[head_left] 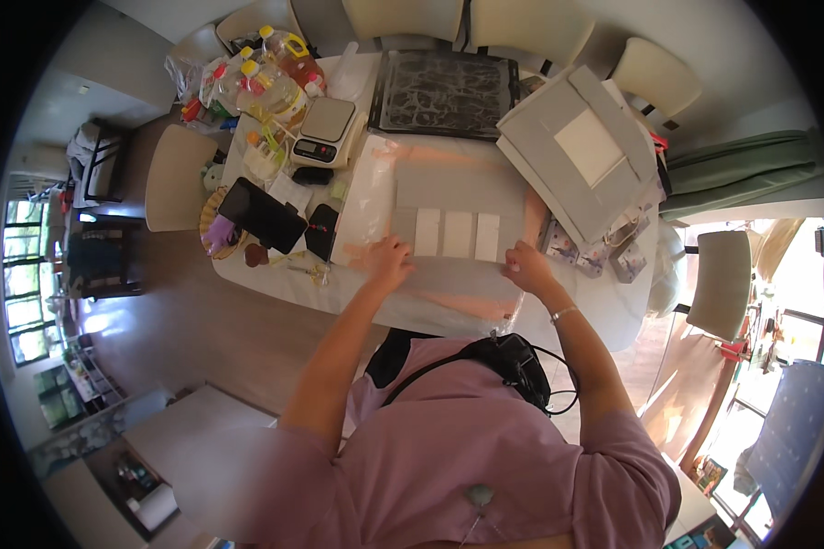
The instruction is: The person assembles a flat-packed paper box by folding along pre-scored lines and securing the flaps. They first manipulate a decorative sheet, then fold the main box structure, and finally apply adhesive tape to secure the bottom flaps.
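A flat grey cardboard sheet (458,192) with white rectangular panels (487,238) lies in front of me on the table. Its near part forms a grey flap (458,276) that runs between my hands. My left hand (391,263) grips the left end of this flap with curled fingers. At the right end my right hand (526,267) pinches the cardboard, thumb and fingers closed. Beneath the sheet lies a clear plastic covering (366,197) with orange-brown areas.
More grey cardboard pieces (558,119) are stacked at the right. A black baking tray (445,94) lies at the back. To the left are a kitchen scale (324,128), a dark phone or tablet (264,215) and several oil bottles (270,87). Chairs (181,178) surround the table.
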### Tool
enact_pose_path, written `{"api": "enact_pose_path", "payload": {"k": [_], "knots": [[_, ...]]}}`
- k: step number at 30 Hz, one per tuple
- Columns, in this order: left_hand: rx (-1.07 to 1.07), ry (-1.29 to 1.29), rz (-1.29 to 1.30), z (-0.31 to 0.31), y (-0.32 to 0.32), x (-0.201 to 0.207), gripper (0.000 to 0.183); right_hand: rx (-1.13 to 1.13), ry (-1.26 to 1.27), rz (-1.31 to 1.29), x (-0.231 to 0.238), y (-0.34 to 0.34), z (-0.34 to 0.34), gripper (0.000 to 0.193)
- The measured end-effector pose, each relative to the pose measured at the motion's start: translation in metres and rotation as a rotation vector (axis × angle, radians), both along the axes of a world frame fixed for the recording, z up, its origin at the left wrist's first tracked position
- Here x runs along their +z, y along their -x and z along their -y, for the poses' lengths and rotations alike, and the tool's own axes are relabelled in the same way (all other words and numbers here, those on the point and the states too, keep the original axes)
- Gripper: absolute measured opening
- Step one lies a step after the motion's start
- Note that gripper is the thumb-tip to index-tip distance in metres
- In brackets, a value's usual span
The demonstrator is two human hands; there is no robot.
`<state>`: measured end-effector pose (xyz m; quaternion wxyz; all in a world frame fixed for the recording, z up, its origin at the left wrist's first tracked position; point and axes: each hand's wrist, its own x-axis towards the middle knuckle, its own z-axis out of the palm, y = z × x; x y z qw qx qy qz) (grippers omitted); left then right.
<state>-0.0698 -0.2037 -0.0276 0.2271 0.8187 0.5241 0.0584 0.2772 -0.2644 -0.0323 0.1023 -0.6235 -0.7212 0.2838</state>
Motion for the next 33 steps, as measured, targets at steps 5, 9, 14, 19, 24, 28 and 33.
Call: {"api": "enact_pose_path", "payload": {"k": [5, 9, 14, 19, 24, 28, 33], "knots": [[-0.090, -0.400, 0.214, 0.030, 0.027, 0.000, 0.024, 0.010, -0.312, -0.211, 0.027, 0.013, 0.040, 0.018], [-0.115, -0.205, 0.279, 0.066, 0.045, -0.046, 0.028, 0.055, -0.391, -0.253, -0.002, 0.022, 0.077, 0.030], [-0.296, -0.125, 0.284, 0.081, 0.057, -0.060, 0.055, 0.136, -0.320, -0.147, -0.049, 0.022, 0.110, 0.066], [-0.350, -0.101, 0.293, 0.084, 0.062, -0.075, 0.061, 0.134, -0.249, -0.099, -0.065, 0.023, 0.122, 0.075], [-0.393, -0.207, 0.205, 0.088, 0.065, -0.074, 0.056, 0.140, -0.329, -0.124, -0.064, 0.023, 0.124, 0.072], [-0.390, -0.313, 0.212, 0.092, 0.066, -0.080, 0.053, 0.127, -0.385, -0.109, -0.068, 0.026, 0.127, 0.067], [-0.404, -0.423, 0.225, 0.096, 0.063, -0.073, 0.051, 0.109, -0.457, -0.176, -0.066, 0.026, 0.127, 0.064]]}}
